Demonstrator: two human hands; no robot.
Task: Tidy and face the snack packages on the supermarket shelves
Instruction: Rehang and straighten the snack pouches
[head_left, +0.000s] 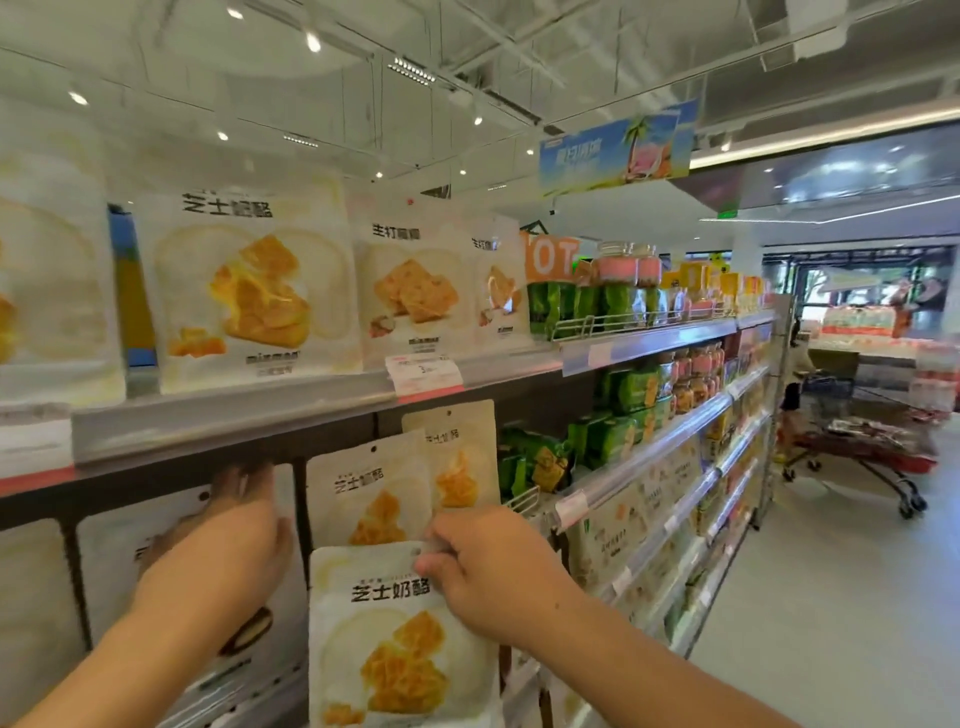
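My right hand (488, 566) pinches the top right corner of a white cheese-snack pouch (395, 639) with an orange cracker picture, held in front of the second shelf row. Behind it hang two more pouches of the same kind, one (369, 488) straight and one (457, 457) tilted further right. My left hand (234, 540) lies with straight fingers against a white package (171, 587) hanging to the left, just under the shelf rail (234, 421). Larger white pouches (249, 291) stand faced on the top shelf.
Green packs (618, 389) and jars (623, 270) fill the shelves further right. A price tag (423, 374) hangs on the top rail. Down the aisle a red shopping trolley (872, 447) stands on the grey floor, with stacked cartons behind it.
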